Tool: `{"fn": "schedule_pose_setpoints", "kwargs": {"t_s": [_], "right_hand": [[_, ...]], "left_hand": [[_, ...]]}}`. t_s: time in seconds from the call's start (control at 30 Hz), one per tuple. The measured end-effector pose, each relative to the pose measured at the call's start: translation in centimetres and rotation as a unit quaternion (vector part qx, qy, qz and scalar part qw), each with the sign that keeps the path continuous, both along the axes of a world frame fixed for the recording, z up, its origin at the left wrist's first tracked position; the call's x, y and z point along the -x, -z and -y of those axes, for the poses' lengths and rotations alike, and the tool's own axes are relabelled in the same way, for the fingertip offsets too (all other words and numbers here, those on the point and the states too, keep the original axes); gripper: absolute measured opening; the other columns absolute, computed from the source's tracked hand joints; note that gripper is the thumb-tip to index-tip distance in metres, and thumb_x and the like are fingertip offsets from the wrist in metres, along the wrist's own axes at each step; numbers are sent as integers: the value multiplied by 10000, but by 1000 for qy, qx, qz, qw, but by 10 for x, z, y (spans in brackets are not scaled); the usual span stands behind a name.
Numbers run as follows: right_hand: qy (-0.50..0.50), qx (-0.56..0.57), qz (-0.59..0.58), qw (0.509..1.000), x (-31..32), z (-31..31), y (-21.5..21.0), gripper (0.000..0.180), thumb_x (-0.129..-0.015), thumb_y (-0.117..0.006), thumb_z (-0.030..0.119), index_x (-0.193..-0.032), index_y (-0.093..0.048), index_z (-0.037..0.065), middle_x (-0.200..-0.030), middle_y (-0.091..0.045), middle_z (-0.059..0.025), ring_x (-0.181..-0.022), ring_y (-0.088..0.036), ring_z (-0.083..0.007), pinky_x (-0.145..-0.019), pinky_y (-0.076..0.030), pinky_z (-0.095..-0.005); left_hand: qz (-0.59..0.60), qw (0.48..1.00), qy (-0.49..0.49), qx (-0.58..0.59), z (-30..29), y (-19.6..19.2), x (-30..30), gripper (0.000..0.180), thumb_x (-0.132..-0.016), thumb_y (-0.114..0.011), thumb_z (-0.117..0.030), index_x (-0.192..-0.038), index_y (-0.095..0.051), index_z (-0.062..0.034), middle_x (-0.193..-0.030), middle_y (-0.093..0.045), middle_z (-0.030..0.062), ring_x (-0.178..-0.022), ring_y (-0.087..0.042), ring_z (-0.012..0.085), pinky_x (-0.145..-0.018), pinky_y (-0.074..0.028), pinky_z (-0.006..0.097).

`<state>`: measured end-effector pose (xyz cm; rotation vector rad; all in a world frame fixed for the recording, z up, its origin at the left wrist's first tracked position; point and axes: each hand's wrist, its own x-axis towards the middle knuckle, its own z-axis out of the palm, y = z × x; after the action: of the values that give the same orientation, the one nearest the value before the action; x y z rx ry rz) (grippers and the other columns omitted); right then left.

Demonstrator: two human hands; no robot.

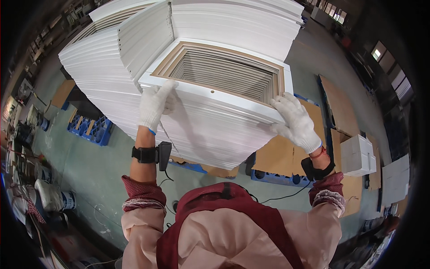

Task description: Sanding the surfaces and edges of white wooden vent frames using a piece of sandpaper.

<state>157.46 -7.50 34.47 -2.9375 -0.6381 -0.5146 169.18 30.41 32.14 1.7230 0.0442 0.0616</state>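
In front of me rises a tall stack of white rectangular frames [206, 123], with brown inner edges around an opening. The uppermost white frame [228, 99] has a small round hole in its near side. My left hand [154, 106], in a white knit glove, is closed over its near left edge, thumb side uppermost. At the near right corner, my right hand [295, 123], gloved alike, has its fingers over the top edge and its thumb against the outer side. The undersides of both grips are partly hidden.
More stacked white frames [101, 60] stand left and behind. Blue pallets [92, 127] and cardboard sheets [338, 105] lie on the green floor. A white box [358, 154] is at right. Black cables [286, 196] hang near my body.
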Motion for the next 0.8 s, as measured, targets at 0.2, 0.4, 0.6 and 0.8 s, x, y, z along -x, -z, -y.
{"fn": "schedule_pose_setpoints", "kwargs": {"t_s": [0.2, 0.4, 0.6, 0.8], "right_hand": [[24, -43, 27, 998, 12, 13, 5, 764, -696, -786, 314, -1368, -514, 73, -1404, -506, -157, -1352, -445, -336, -1104, -372, -449], [11, -438, 82, 895, -2, 11, 49, 756, -871, -605, 366, -1495, -367, 11, -1535, -390, -173, -1429, -373, -305, -1182, -271, -412], [76, -530, 126, 835, -24, -7, 74, 604, -941, -474, 195, -1503, -372, 0, -1542, -404, -163, -1431, -377, -273, -1184, -263, -367], [70, -430, 113, 893, -16, -11, 62, 556, -938, -525, 153, -1472, -439, 24, -1499, -469, -158, -1405, -421, -273, -1149, -327, -357]], "left_hand": [[175, 958, 3, -226, 1, -8, 26, 390, -868, -702, -385, -964, -697, -8, -813, -676, 95, -792, -677, 220, -751, -548, 343], [591, 618, 100, -508, 49, -15, 2, 561, -767, -762, -421, -1187, -640, -69, -992, -687, 103, -982, -660, 327, -875, -537, 413], [257, 701, 291, -599, 60, -46, -24, 482, -732, -777, -403, -1033, -642, -51, -997, -680, 146, -1010, -660, 327, -854, -537, 423], [256, 735, 303, -549, 52, -47, -30, 511, -695, -782, -393, -1061, -640, -67, -1004, -689, 129, -963, -665, 342, -804, -543, 432]]}}
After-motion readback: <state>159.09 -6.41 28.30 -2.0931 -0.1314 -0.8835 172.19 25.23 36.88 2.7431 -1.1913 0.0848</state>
